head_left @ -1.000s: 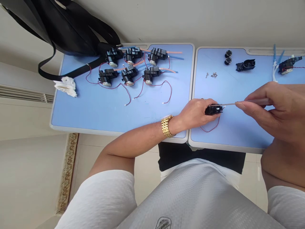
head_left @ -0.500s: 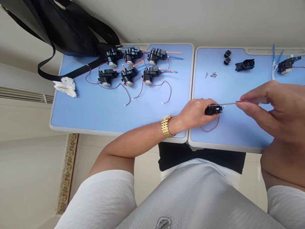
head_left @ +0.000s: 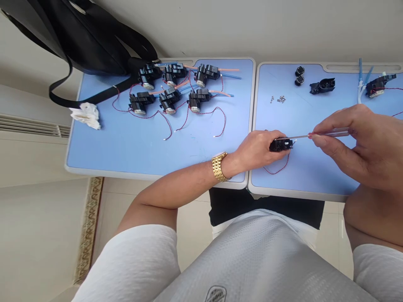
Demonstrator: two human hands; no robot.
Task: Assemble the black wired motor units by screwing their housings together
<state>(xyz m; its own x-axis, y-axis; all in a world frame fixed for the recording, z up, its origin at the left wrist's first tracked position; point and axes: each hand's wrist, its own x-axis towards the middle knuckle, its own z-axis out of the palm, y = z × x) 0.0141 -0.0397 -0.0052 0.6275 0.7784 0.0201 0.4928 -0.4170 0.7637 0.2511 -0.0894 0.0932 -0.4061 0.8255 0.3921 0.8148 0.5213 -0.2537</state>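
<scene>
On blue tabletop (head_left: 302, 180) | left fingers (head_left: 267, 140) wrap black plastic housing (head_left: 281, 145) | right fingers (head_left: 330, 121) pinch steel screwdriver (head_left: 327, 134)

cam: head-worn, 1 view | aim: fwd + down | range: close above L hand (head_left: 256, 149) + R hand (head_left: 355, 147)

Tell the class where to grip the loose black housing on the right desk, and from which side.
Probably pinch the black housing across its thick right end, coming from above: it lies flat, and that end looks bulkier than the narrow left end, giving the fingers more to hold.
</scene>
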